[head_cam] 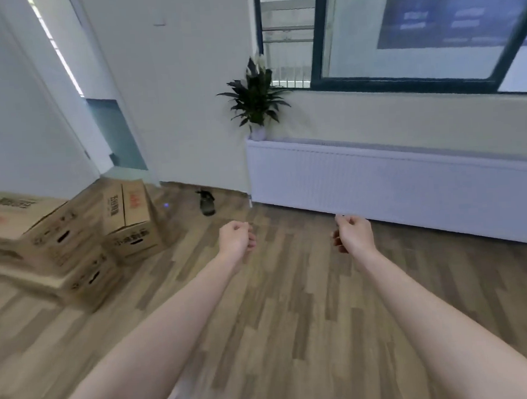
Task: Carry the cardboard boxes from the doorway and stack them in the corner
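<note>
Brown cardboard boxes stand on the wooden floor at the left. One large box rests on top of a lower box, and a smaller box stands beside them, close to the doorway. My left hand and my right hand reach forward over bare floor at mid-frame, both with fingers curled in and nothing in them. The boxes lie well to the left of my left hand, untouched.
A long white radiator runs along the right wall under a dark-framed window. A potted plant stands on the radiator's left end. A small dark object lies on the floor by the wall corner.
</note>
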